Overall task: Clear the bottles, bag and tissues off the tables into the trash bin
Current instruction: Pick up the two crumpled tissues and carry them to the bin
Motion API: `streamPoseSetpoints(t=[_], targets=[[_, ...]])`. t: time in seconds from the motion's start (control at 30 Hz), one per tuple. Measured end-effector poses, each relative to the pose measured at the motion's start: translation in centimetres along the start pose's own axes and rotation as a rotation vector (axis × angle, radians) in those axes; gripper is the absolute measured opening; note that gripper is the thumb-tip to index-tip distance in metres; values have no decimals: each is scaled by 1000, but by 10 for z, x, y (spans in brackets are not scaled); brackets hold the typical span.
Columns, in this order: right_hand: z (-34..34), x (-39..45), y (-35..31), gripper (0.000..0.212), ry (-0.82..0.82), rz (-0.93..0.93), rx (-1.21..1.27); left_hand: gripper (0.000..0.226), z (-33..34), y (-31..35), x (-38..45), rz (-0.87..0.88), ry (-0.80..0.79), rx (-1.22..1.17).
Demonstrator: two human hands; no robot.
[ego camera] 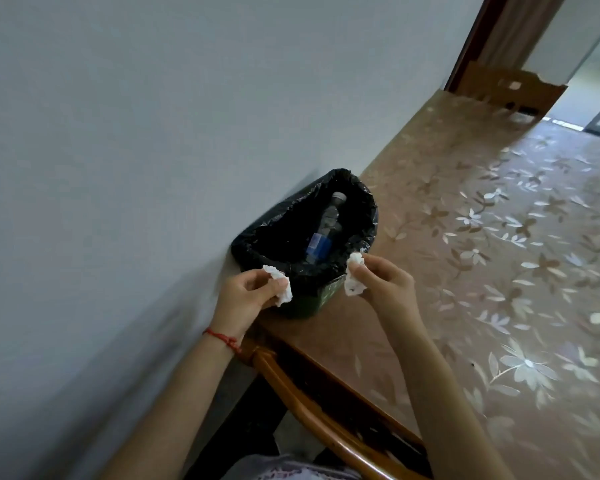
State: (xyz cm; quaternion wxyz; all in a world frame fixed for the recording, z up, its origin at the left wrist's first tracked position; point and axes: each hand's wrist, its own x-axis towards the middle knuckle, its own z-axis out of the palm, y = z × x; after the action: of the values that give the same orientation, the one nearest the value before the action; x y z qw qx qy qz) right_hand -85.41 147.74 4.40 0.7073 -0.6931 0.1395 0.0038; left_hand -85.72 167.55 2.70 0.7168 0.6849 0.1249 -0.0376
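Crumpled white paper tissues [280, 284] [354, 279]. Glossy, wrinkled black plastic liner [357, 202]. Clear plastic bottle [326, 226]. Shiny floral table cover [482, 237], right of frame. Varnished wooden chair [309, 403]. Matt wall [153, 133], left.

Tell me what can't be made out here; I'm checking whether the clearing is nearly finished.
- Head view: the trash bin bottom is hidden by its black liner; only one bottle shows, so other contents are unknown.
- The table is cut off by the right edge; leftover items there can't be judged.
- Each tissue is partly covered by the left hand and right hand.
- The bottle label is too blurred to read.
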Motion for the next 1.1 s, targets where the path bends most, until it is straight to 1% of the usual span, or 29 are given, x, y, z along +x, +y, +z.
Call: streamPoseSetpoints(t=[0.07,0.17,0.3,0.37,0.47,0.53,0.63,0.7,0.9,0.97,1.1], targets=[[9,9,-13,15,6,-33,2,16,-3,3,4,2,-4,-13],[22,26,-28,10,6,-92,-30,16,-7,7,10,1,3,-30],[38,45,-37,11,18,-147,-130,12,-9,9,14,-11,6,-33],[44,54,-35,6,13,-151,-173,11,-9,9,15,-14,-2,-28],[48,62,-30,26,14,-162,-280,9,-11,8,15,-15,-7,-30],[48,62,-29,35,8,-184,-349,10,-12,8,15,-16,-3,-38],[43,54,-27,41,41,-246,-461,10,-11,8,15,-15,-4,-35],[37,45,-27,42,65,-333,-544,9,-9,8,14,-16,-10,-23],[7,9,2,45,129,-588,-967,7,-1,6,11,-9,-28,10],[-3,-5,15,46,124,-671,-1100,7,0,6,9,7,-35,38],[-16,-25,37,46,88,-644,-1229,9,5,8,7,48,-48,60]])
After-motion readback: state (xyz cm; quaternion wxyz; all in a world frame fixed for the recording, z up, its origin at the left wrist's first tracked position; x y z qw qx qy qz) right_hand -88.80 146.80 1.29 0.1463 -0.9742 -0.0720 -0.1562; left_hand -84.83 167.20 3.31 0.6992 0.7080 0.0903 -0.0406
